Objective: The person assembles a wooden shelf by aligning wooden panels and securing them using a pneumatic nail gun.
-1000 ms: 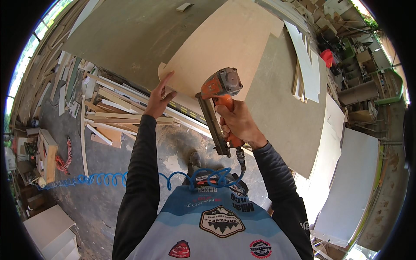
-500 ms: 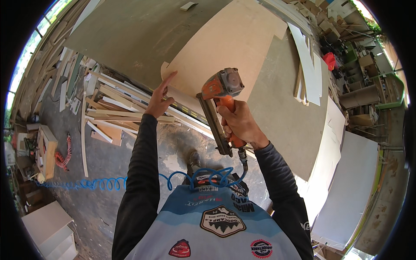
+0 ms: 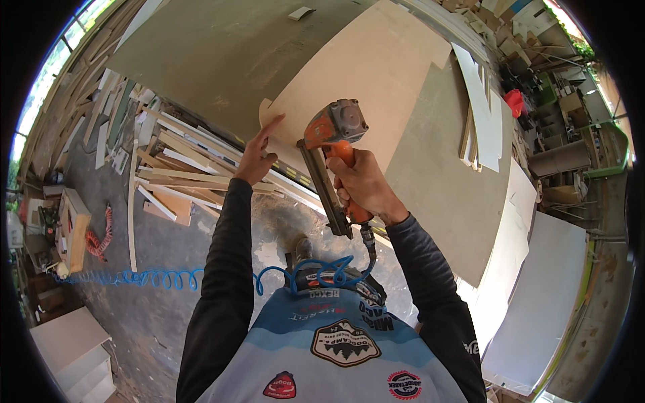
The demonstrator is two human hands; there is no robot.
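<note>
My right hand [image 3: 363,180] is wrapped round the grip of an orange and black pneumatic nail gun [image 3: 330,127], its long magazine slanting down toward me. A coiled blue air hose [image 3: 316,269] joins the bottom of its handle. Beneath the tool lies a pale plywood sheet [image 3: 376,74] on a larger grey-brown board [image 3: 222,60]. My left hand [image 3: 259,156] is at the near left corner of the plywood, index finger stretched along it and thumb apart. Whether the fingertip presses on the sheet, I cannot tell. The gun's nose appears above the near edge of the sheet.
Loose wood strips [image 3: 185,174] are piled on the floor at the left. White and wooden offcuts [image 3: 480,107] lie on the board's right side. A wooden box [image 3: 72,225] stands far left, and a white panel [image 3: 537,302] leans at the right. The hose trails leftward across the floor.
The nail gun in my right hand has shifted a little left, closer to my left hand. My left hand stays at the plywood corner while the whole view has slid slightly.
</note>
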